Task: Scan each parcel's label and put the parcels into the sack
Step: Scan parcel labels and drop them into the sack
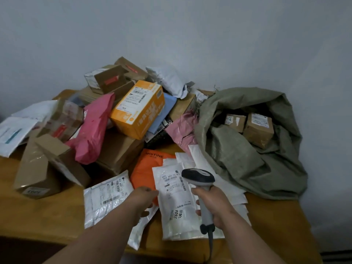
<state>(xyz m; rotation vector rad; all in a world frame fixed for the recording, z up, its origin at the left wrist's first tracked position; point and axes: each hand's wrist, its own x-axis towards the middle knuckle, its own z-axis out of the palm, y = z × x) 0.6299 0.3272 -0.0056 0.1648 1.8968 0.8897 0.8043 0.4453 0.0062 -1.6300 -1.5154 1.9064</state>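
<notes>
Now your wooden table (47, 212) stands against a pale wall (209, 35); your left hand (144, 199) pinches the white labelled mailer (177, 202), your right hand (213, 202) grips the grey handheld scanner (199, 177).

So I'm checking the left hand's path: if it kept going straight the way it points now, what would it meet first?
Probably the white mailer whose left edge the left hand already touches. Beyond that lies the orange parcel, though depth is hard to judge in this view.
</notes>
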